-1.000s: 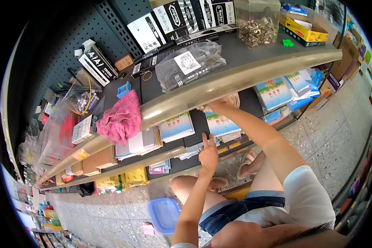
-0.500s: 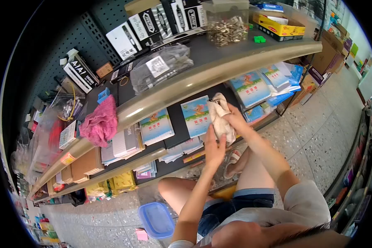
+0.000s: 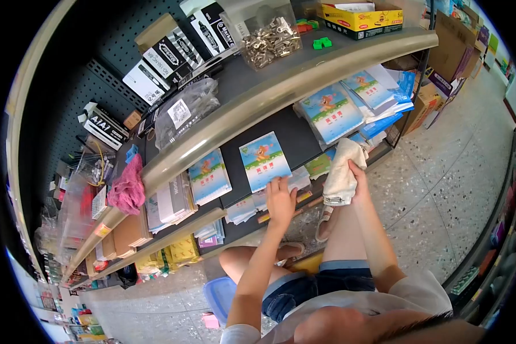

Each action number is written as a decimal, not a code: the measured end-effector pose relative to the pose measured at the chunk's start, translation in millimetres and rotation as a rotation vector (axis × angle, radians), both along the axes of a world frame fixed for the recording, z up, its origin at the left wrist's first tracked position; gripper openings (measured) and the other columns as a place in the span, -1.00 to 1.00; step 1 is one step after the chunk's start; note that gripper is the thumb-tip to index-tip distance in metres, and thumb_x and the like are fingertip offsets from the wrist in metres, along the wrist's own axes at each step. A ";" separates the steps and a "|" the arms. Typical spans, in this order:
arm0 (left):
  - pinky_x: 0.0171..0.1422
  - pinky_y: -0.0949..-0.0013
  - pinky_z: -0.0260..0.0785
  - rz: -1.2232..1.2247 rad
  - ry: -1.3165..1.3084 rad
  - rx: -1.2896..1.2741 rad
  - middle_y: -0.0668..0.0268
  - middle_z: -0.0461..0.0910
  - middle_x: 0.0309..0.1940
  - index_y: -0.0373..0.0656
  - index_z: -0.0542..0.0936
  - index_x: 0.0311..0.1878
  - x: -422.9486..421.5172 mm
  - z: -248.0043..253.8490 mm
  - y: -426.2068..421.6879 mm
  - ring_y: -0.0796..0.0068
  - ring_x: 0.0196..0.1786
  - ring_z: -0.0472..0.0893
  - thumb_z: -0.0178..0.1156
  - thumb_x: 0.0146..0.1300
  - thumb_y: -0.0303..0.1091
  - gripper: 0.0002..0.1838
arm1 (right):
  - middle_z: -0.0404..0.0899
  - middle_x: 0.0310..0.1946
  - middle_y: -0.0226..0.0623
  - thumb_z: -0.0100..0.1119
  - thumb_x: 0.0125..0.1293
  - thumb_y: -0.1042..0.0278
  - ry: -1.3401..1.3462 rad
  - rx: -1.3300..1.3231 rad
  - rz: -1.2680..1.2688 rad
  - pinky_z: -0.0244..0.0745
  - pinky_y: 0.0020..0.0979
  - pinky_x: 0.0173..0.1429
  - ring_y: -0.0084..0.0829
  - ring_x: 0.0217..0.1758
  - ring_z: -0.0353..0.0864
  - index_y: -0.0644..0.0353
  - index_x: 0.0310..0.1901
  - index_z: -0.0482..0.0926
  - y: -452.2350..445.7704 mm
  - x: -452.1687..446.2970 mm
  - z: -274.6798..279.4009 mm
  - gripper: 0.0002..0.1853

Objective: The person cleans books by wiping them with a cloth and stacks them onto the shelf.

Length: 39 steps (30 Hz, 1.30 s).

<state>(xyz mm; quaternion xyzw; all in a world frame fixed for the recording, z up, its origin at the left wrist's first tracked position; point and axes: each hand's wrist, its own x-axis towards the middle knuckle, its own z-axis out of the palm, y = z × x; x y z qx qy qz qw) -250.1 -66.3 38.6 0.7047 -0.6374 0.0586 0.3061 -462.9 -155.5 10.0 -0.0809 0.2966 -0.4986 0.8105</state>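
A: From the head camera, what's the right hand (image 3: 359,182) got?

B: A cream cloth (image 3: 343,175), soft, crumpled, gripped along its right side, likely bunched to keep it from flopping.

A: And the left hand (image 3: 281,202)?

B: Fingers loosely spread, nothing gripped, tips at the smooth-covered exercise book (image 3: 264,159), perhaps steadying it. Well left of that hand, a fluffy pink towel (image 3: 127,186) drapes over the shelf lip (image 3: 281,96).

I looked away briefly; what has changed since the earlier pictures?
The right hand has drawn the white cloth out from under the upper shelf, toward the person and rightward. The left hand, at that cloth half a second ago, is now by a blue booklet's near edge. The pink cloth still hangs over the upper shelf's edge.
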 end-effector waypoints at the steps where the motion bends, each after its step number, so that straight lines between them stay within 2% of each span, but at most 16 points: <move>1: -0.01 0.09 0.37 0.029 -0.048 0.002 0.17 0.50 -0.16 -0.17 0.57 -0.09 6.1 -3.2 -9.2 0.08 -0.09 0.49 0.38 -0.01 -0.35 -0.63 | 0.63 -0.17 -0.20 0.25 0.23 0.19 -0.006 -0.024 0.052 0.57 -0.23 -0.04 -0.27 -0.16 0.64 0.21 0.10 0.45 -6.5 -7.0 -15.3 -0.54; 3: 0.01 0.11 0.39 0.054 -0.146 0.049 0.21 0.43 -0.05 -0.13 0.52 0.05 19.9 -13.8 -26.2 0.11 -0.05 0.47 0.40 -0.05 -0.32 -0.47 | 0.61 -0.14 -0.21 0.25 0.23 0.23 0.073 -0.071 0.050 0.57 -0.23 -0.04 -0.28 -0.14 0.63 0.21 0.16 0.40 -2.9 -12.4 -11.4 -0.51; 5: -0.05 0.14 0.42 0.053 -0.202 0.052 0.23 0.44 -0.08 -0.09 0.54 0.03 28.0 -22.2 -34.6 0.15 -0.07 0.48 0.36 0.00 -0.29 -0.53 | 0.59 -0.09 -0.24 0.26 0.23 0.33 0.139 -0.092 -0.049 0.57 -0.25 -0.04 -0.30 -0.12 0.63 0.18 0.22 0.34 5.4 -15.1 -21.6 -0.46; 9: -0.22 0.16 0.49 -0.004 -0.305 0.090 0.24 0.51 -0.19 -0.06 0.62 -0.13 38.5 -20.2 -39.2 0.16 -0.20 0.56 0.27 0.11 -0.32 -0.77 | 0.62 -0.13 -0.16 0.27 0.23 0.27 0.218 -0.099 -0.066 0.60 -0.26 -0.02 -0.28 -0.15 0.67 0.26 0.14 0.41 14.9 -18.5 -23.5 -0.52; 12: -0.32 0.13 0.50 0.081 -0.113 -0.085 0.20 0.56 -0.30 -0.09 0.64 -0.25 42.0 3.4 -41.3 0.13 -0.30 0.61 0.19 0.20 -0.36 -0.90 | 0.61 -0.11 -0.20 0.28 0.22 0.33 0.223 -0.079 -0.055 0.59 -0.30 -0.02 -0.31 -0.13 0.66 0.23 0.15 0.40 19.3 -16.7 -19.8 -0.52; 16: -0.43 0.20 0.47 0.115 -0.017 -0.463 0.12 0.58 -0.39 -0.22 0.59 -0.30 57.6 53.1 -41.8 0.17 -0.49 0.60 0.09 0.31 -0.42 -0.87 | 0.57 -0.05 -0.24 0.27 0.21 0.44 0.248 -0.107 -0.040 0.59 -0.31 -0.03 -0.34 -0.09 0.63 0.18 0.20 0.34 22.4 -7.2 9.8 -0.48; 18: -0.45 0.28 0.46 0.232 0.331 -0.369 0.15 0.56 -0.51 -0.27 0.57 -0.33 65.0 57.7 -31.6 0.30 -0.56 0.57 0.08 0.36 -0.38 -0.82 | 0.52 0.06 -0.15 0.26 0.22 0.41 0.254 -0.147 0.010 0.56 -0.28 0.05 -0.26 0.00 0.61 0.20 0.33 0.23 21.8 -1.8 11.2 -0.34; 21: -0.47 0.39 0.45 0.317 0.880 -0.380 0.24 0.51 -0.64 -0.30 0.53 -0.35 73.9 40.2 -20.5 0.49 -0.62 0.53 0.04 0.41 -0.31 -0.74 | 0.59 -0.09 -0.31 0.27 0.21 0.45 0.334 -0.128 -0.032 0.59 -0.35 -0.05 -0.40 -0.11 0.63 0.16 0.16 0.39 25.2 14.2 21.5 -0.53; 23: -0.46 0.49 0.45 0.279 1.289 -0.465 0.38 0.47 -0.64 -0.26 0.52 -0.35 81.3 5.4 -17.4 0.62 -0.60 0.49 0.01 0.44 -0.26 -0.71 | 0.58 -0.05 -0.30 0.23 0.22 0.49 0.343 -0.206 -0.007 0.59 -0.37 -0.04 -0.42 -0.09 0.63 0.17 0.20 0.37 27.6 24.8 22.0 -0.50; 26: -0.39 0.51 0.47 0.366 1.579 -0.486 0.40 0.45 -0.59 -0.22 0.50 -0.34 90.9 -52.1 -5.9 0.61 -0.54 0.48 0.02 0.44 -0.26 -0.73 | 0.54 0.05 -0.29 0.13 0.21 0.58 0.378 -0.314 0.089 0.56 -0.43 0.00 -0.45 0.00 0.59 0.18 0.29 0.30 26.5 31.7 11.1 -0.42; 29: -0.29 0.52 0.51 0.474 1.749 -0.486 0.39 0.45 -0.50 -0.19 0.47 -0.31 83.7 -63.0 6.5 0.60 -0.48 0.46 0.03 0.43 -0.25 -0.77 | 0.52 0.08 -0.28 0.11 0.17 0.62 0.427 -0.378 0.171 0.51 -0.43 0.07 -0.45 0.07 0.55 0.20 0.32 0.28 28.8 39.6 22.0 -0.38; 32: -0.20 0.50 0.54 0.448 1.859 -0.492 0.36 0.48 -0.43 -0.20 0.46 -0.28 74.8 -60.6 15.6 0.56 -0.41 0.52 0.04 0.42 -0.25 -0.78 | 0.52 0.08 -0.28 0.16 0.13 0.61 0.552 -0.616 0.180 0.53 -0.47 0.05 -0.44 0.04 0.56 0.20 0.29 0.31 19.4 53.9 8.3 -0.38; 33: -0.16 0.46 0.56 0.394 1.882 -0.446 0.29 0.50 -0.35 -0.25 0.46 -0.21 74.2 -59.4 20.7 0.49 -0.36 0.57 0.06 0.41 -0.27 -0.78 | 0.51 0.08 -0.26 0.18 0.12 0.59 0.587 -0.697 0.180 0.48 -0.44 0.11 -0.40 0.09 0.53 0.21 0.28 0.33 17.1 59.6 10.6 -0.38; 36: -0.16 0.39 0.59 0.357 1.641 -0.259 0.21 0.51 -0.24 -0.30 0.47 -0.08 67.6 -59.5 41.6 0.44 -0.31 0.59 0.07 0.40 -0.26 -0.74 | 0.52 -0.01 -0.25 0.21 0.11 0.53 1.173 -1.188 0.118 0.43 -0.38 0.13 -0.32 0.07 0.54 0.19 0.25 0.38 3.1 76.9 23.5 -0.41; 37: -0.21 0.36 0.57 0.387 1.467 -0.261 0.07 0.51 -0.09 -0.30 0.47 0.02 64.8 -58.0 48.4 0.36 -0.29 0.60 0.11 0.36 -0.33 -0.73 | 0.50 -0.08 -0.19 0.25 0.06 0.48 1.229 -1.219 0.151 0.40 -0.31 0.12 -0.21 0.03 0.53 0.14 0.21 0.43 3.7 85.7 38.1 -0.41; 39: -0.05 0.21 0.46 0.420 0.840 -0.230 0.06 0.52 -0.15 -0.30 0.46 0.08 62.8 -51.7 58.9 0.21 -0.10 0.56 0.13 0.28 -0.43 -0.69 | 0.49 -0.12 -0.18 0.22 -0.02 0.53 1.323 -1.443 0.190 0.38 -0.24 0.10 -0.14 0.00 0.49 0.09 0.18 0.46 0.9 105.2 52.9 -0.39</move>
